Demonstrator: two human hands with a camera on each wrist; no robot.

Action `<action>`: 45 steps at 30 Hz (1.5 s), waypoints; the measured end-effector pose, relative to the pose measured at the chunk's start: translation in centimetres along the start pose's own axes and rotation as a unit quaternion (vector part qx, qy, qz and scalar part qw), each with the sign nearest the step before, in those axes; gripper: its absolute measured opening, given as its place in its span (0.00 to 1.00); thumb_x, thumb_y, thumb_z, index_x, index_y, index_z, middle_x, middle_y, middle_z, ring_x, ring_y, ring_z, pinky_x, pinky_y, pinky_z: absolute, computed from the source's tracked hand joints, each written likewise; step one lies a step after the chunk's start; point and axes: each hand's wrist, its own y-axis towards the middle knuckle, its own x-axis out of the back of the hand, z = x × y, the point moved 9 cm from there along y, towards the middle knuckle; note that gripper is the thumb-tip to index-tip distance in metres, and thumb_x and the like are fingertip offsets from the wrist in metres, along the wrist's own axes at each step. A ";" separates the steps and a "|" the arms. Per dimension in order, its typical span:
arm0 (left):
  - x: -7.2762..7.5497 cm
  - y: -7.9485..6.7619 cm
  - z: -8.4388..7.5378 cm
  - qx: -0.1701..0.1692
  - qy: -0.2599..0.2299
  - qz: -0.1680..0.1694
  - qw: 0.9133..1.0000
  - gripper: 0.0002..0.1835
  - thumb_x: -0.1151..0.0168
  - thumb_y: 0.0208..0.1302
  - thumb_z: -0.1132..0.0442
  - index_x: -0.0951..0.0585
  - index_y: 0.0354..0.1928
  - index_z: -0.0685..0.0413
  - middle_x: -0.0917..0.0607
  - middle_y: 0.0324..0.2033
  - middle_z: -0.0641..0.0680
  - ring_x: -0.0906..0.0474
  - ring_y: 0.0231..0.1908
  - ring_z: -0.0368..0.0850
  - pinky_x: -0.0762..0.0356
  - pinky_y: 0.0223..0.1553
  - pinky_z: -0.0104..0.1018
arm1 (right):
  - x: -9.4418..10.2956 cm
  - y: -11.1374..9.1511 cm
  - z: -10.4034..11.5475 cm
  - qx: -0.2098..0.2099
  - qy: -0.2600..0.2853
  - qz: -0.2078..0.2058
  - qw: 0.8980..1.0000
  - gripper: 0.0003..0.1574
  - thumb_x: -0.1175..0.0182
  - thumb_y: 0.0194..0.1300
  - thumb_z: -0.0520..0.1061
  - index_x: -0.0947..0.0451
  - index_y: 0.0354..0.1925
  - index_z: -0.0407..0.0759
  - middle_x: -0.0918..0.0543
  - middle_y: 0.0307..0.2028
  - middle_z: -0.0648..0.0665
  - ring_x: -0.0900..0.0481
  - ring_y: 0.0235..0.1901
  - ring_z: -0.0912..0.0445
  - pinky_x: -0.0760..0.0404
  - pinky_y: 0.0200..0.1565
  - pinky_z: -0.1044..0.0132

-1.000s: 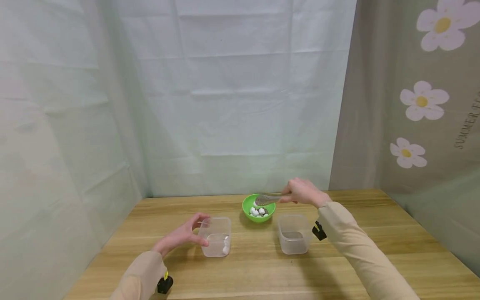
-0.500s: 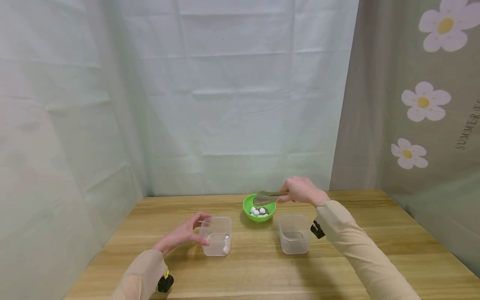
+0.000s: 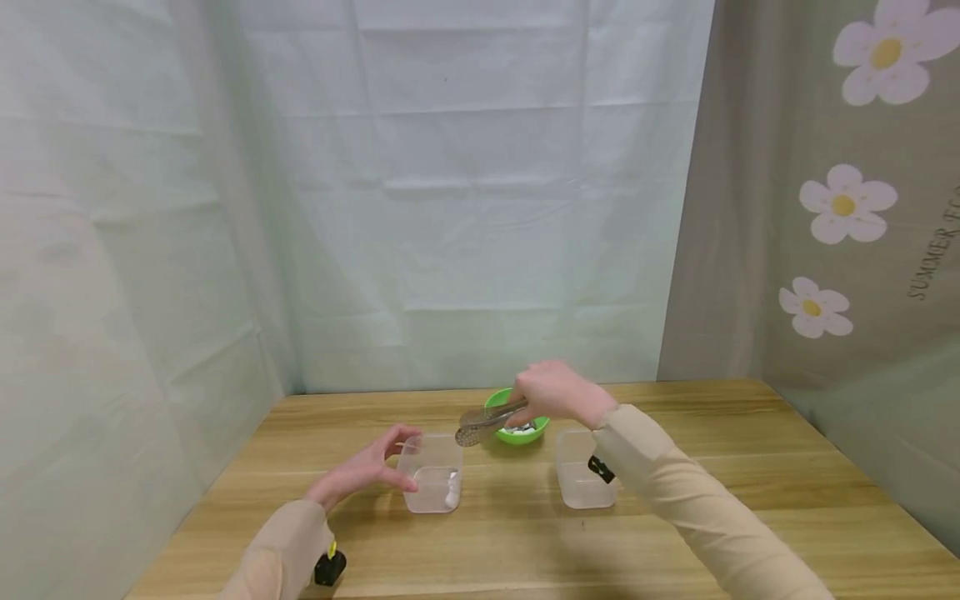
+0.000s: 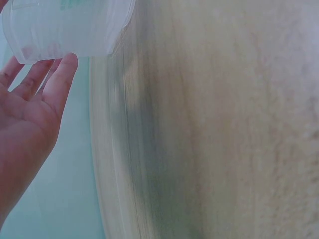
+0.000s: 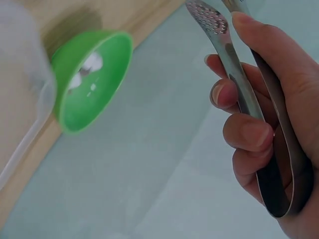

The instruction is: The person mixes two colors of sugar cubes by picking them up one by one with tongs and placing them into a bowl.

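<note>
Metal tongs with perforated tips (image 3: 480, 423) are in my right hand (image 3: 551, 392), fingers and thumb wrapped round both arms. Their tips hang between the green bowl (image 3: 542, 427) and the left clear plastic container (image 3: 432, 454). Whether anything sits between the tips cannot be seen; in the right wrist view the tongs (image 5: 244, 89) run out of the top edge. Small white pieces lie in the bowl (image 5: 110, 92), partly covered by my hand in the head view. My left hand (image 3: 371, 465) holds the left container by its left side, where several white pieces (image 3: 453, 489) lie along the right wall.
A second clear plastic container (image 3: 585, 492) stands at the right, partly behind my right wrist and its black camera (image 3: 601, 468). All stand on a wooden table (image 3: 510, 542). Pale curtains (image 3: 465, 208) hang behind and at both sides.
My right hand has moved left with the tongs, whose tips have come out from over the bowl toward the left container. My left hand stays where it was.
</note>
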 end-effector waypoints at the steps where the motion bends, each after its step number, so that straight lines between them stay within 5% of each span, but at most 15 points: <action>1: 0.0 0.0 0.0 -0.001 -0.001 0.002 1.000 0.42 0.29 0.45 0.63 0.41 0.62 0.62 0.36 0.57 0.63 0.42 0.57 0.60 0.41 0.52 0.56 | -0.1 0.3 0.5 0.002 -0.011 0.006 1.000 0.13 0.36 0.51 0.60 0.16 0.24 0.54 0.32 0.11 0.63 0.42 0.12 0.66 0.41 0.15 0.73; 11: -0.1 -0.2 -0.1 -0.008 -0.007 0.009 1.000 0.42 0.30 0.46 0.63 0.42 0.62 0.62 0.38 0.58 0.63 0.44 0.57 0.62 0.41 0.52 0.56 | -1.1 4.0 4.6 0.012 -0.146 0.006 0.989 0.21 0.32 0.45 0.62 0.27 0.14 0.52 0.31 0.13 0.59 0.38 0.15 0.64 0.33 0.18 0.73; 20: -0.1 -0.1 0.0 -0.009 -0.006 0.010 1.000 0.40 0.31 0.48 0.64 0.41 0.61 0.59 0.37 0.57 0.60 0.43 0.57 0.60 0.38 0.50 0.54 | -2.1 6.2 7.5 -0.027 -0.264 0.053 0.963 0.17 0.31 0.42 0.61 0.21 0.24 0.53 0.27 0.17 0.57 0.34 0.16 0.65 0.31 0.19 0.74; 27: -0.1 -0.3 -0.1 -0.001 -0.001 0.005 1.000 0.40 0.31 0.47 0.63 0.41 0.61 0.58 0.36 0.58 0.60 0.43 0.57 0.60 0.40 0.52 0.55 | -3.5 7.3 7.7 -0.054 -0.322 0.084 0.942 0.16 0.32 0.42 0.60 0.27 0.19 0.55 0.29 0.17 0.57 0.37 0.16 0.63 0.31 0.20 0.72; 38: -0.1 -0.4 -0.3 -0.001 -0.004 0.004 1.000 0.41 0.31 0.47 0.62 0.41 0.62 0.58 0.37 0.58 0.61 0.44 0.58 0.60 0.41 0.52 0.57 | -4.9 8.0 8.3 -0.074 -0.352 0.100 0.928 0.04 0.40 0.57 0.53 0.22 0.26 0.60 0.27 0.19 0.59 0.36 0.17 0.64 0.35 0.21 0.70; 45: 0.0 -0.3 -0.1 0.000 -0.005 0.002 1.000 0.41 0.31 0.47 0.62 0.42 0.62 0.58 0.38 0.59 0.61 0.44 0.58 0.61 0.41 0.51 0.58 | -5.2 8.3 8.1 -0.080 -0.355 0.134 0.922 0.06 0.36 0.51 0.55 0.22 0.29 0.59 0.27 0.21 0.58 0.35 0.17 0.63 0.34 0.19 0.71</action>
